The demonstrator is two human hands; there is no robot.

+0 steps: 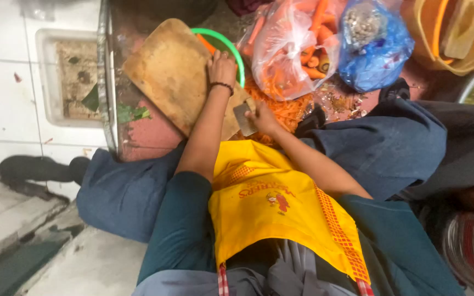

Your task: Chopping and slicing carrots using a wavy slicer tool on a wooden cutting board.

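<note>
Left hand (222, 67) lies flat, fingers together, on the far right edge of the wooden cutting board (179, 77), pressing it, gripping nothing. Right hand (261, 117) is curled around a small flat metal blade (244, 118) at the board's near right corner; how tightly it grips I can't tell.

Board sits mid-frame on a reddish surface (149, 129), long axis diagonal from far left to near right. Its far left corner is close to the metal rim (105, 82) at the surface's left edge. A green bowl rim (231, 46) peeks out from behind the board's far side. Little free room to the right: shredded carrot pile (286, 104) just beside the blade.

Far right: clear plastic bag of whole carrots (292, 44), then a knotted blue bag (374, 46) touching it. Yellow apron (270, 203) with a red emblem, near centre.
</note>
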